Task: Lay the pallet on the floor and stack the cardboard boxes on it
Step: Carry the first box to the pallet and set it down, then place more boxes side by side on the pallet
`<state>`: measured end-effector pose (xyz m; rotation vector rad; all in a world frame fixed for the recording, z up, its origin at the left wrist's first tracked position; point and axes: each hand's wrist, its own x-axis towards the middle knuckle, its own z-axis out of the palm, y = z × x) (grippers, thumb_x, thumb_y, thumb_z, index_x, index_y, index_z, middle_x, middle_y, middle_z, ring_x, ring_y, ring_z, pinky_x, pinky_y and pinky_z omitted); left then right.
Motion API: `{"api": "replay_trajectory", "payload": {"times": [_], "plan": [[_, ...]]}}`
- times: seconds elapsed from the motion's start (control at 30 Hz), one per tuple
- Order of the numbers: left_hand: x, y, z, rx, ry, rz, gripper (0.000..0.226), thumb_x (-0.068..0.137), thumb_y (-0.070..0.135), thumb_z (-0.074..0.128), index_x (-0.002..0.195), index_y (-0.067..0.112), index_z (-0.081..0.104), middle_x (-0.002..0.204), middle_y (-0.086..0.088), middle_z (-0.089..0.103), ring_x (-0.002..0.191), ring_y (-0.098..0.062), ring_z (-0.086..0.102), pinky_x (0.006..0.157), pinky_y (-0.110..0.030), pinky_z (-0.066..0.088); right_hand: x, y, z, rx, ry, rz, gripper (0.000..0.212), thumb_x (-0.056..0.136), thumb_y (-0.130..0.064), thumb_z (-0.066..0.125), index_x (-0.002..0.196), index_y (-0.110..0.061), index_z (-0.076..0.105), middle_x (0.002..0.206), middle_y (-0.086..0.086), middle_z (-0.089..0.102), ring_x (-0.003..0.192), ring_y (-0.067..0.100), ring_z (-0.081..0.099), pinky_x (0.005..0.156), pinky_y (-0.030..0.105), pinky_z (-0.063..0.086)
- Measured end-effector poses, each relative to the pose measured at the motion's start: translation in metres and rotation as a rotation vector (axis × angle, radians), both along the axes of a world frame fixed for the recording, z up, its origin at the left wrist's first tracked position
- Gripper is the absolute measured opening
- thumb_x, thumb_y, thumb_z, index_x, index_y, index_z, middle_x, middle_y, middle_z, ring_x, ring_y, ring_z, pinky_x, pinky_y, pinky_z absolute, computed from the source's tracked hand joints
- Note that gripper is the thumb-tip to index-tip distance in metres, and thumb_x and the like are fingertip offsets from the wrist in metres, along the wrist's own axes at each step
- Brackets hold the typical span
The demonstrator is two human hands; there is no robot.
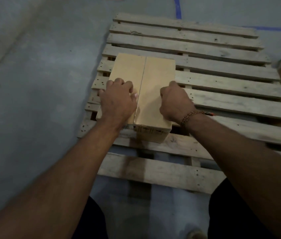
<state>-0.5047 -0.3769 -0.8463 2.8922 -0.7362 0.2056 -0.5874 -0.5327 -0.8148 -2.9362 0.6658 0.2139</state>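
A taped cardboard box [143,87] sits at the pallet's [222,80] near-left corner, dark print on its near side too blurred to read. The left hand [119,100] and right hand [175,102] press down on its top, fingers curled. The pallet lies flat on grey floor [33,83].

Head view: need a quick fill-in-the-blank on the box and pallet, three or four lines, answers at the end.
1. The cardboard box rests on the wooden ____, near its left edge.
2. The number of hands on top of the box is ____.
3. The beaded bracelet is on the ____ wrist.
4. The pallet lies flat on the grey ____.

Left hand and right hand both rest on the box.

Answers: pallet; two; right; floor
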Motion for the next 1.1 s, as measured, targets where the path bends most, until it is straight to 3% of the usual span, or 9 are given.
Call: {"api": "replay_trajectory", "payload": {"times": [0.1,0.17,0.23,0.33,0.43,0.7,0.87,0.97,1.1], "plan": [[-0.005,-0.013,0.043,0.254,0.299,-0.003,0.047,0.096,0.040,0.060,0.137,0.016,0.053,0.135,-0.013,0.054,0.122,-0.035,0.054,0.092,-0.052,0.053,-0.024,0.014,0.022,-0.055,0.181,0.140,0.047,0.104,-0.022,0.051,0.149,-0.009,0.051,0.154,0.019,0.040,0.135,0.041,0.046,0.115,0.049,0.044],[-0.013,-0.028,0.106,0.497,0.694,-0.065,0.064,0.096,0.039,0.063,0.152,0.012,0.046,0.150,-0.014,0.050,0.133,-0.037,0.051,0.104,-0.050,0.049,-0.046,0.021,0.063,0.102,0.270,0.227,0.057,0.105,-0.028,0.052,0.158,-0.012,0.041,0.159,0.020,0.042,0.146,0.042,0.039,0.121,0.051,0.037],[-0.031,-0.046,0.168,0.625,0.996,-0.116,0.071,0.102,0.039,0.061,0.162,0.013,0.035,0.166,-0.015,0.037,0.145,-0.038,0.044,0.111,-0.047,0.045,-0.057,0.025,0.121,0.304,0.194,0.137,0.063,0.100,-0.026,0.062,0.158,-0.011,0.041,0.150,0.020,0.054,0.139,0.040,0.051,0.114,0.049,0.047],[-0.062,-0.066,0.264,0.522,0.880,-0.293,0.043,0.105,0.022,0.059,0.146,0.009,0.058,0.155,-0.016,0.052,0.136,-0.035,0.054,0.113,-0.042,0.047,-0.064,0.017,0.222,0.329,0.015,0.065,0.040,0.092,-0.011,0.067,0.132,-0.012,0.061,0.124,0.015,0.068,0.116,0.036,0.066,0.096,0.046,0.059],[-0.091,-0.081,0.363,0.458,0.772,-0.345,0.041,0.104,0.020,0.059,0.143,0.010,0.062,0.149,-0.016,0.059,0.135,-0.033,0.057,0.112,-0.040,0.046,-0.090,-0.004,0.322,0.398,-0.005,0.014,0.023,0.090,-0.009,0.065,0.112,-0.013,0.068,0.114,0.014,0.074,0.108,0.035,0.070,0.091,0.042,0.060],[-0.184,-0.164,0.596,0.584,0.719,-0.511,0.036,0.105,0.022,0.054,0.137,0.009,0.062,0.142,-0.015,0.063,0.128,-0.033,0.061,0.104,-0.039,0.050,-0.202,-0.071,0.556,0.475,-0.032,-0.252,0.026,0.098,-0.010,0.059,0.119,-0.014,0.073,0.117,0.014,0.076,0.110,0.034,0.073,0.093,0.041,0.061],[-0.236,-0.232,0.671,0.646,0.580,-0.703,0.036,0.102,0.032,0.056,0.131,0.014,0.066,0.136,-0.013,0.067,0.121,-0.034,0.065,0.102,-0.045,0.055,-0.273,-0.117,0.642,0.428,-0.124,-0.434,0.024,0.098,-0.014,0.056,0.118,-0.015,0.070,0.114,0.013,0.075,0.109,0.036,0.072,0.092,0.045,0.061],[-0.259,-0.252,0.688,0.690,0.513,-0.764,0.044,0.103,0.038,0.057,0.142,0.018,0.060,0.143,-0.010,0.062,0.128,-0.032,0.062,0.104,-0.043,0.053,-0.299,-0.131,0.670,0.364,-0.077,-0.414,0.026,0.098,-0.014,0.058,0.121,-0.013,0.069,0.117,0.014,0.072,0.108,0.037,0.071,0.092,0.045,0.061],[-0.267,-0.276,0.703,0.724,0.590,-0.881,0.051,0.102,0.049,0.058,0.145,0.022,0.058,0.143,-0.009,0.064,0.127,-0.030,0.062,0.099,-0.036,0.050,-0.311,-0.157,0.688,0.356,-0.093,-0.467,0.025,0.093,-0.018,0.063,0.116,-0.019,0.072,0.112,0.010,0.074,0.103,0.035,0.073,0.087,0.046,0.063]]}}
